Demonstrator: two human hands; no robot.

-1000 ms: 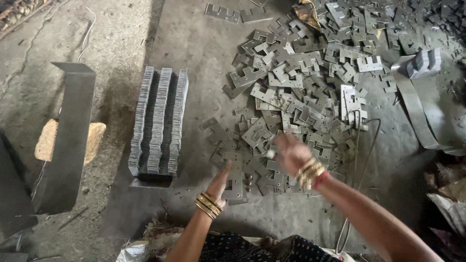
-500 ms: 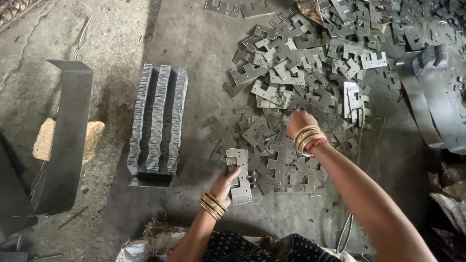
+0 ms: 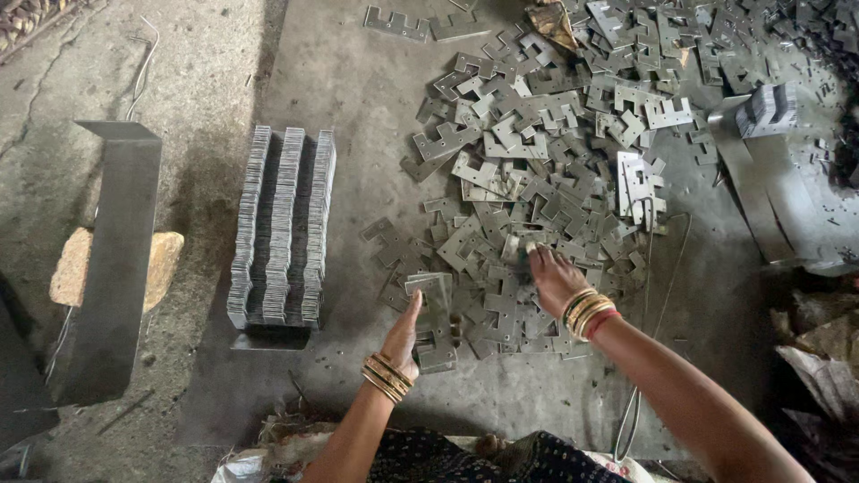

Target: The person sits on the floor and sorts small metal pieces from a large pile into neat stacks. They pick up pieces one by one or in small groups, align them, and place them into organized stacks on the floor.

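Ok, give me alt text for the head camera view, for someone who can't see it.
A person's right hand reaches into a heap of flat metal plates on the floor, while the left hand steadies a small stack of plates. Neat rows of stacked plates stand to the left.
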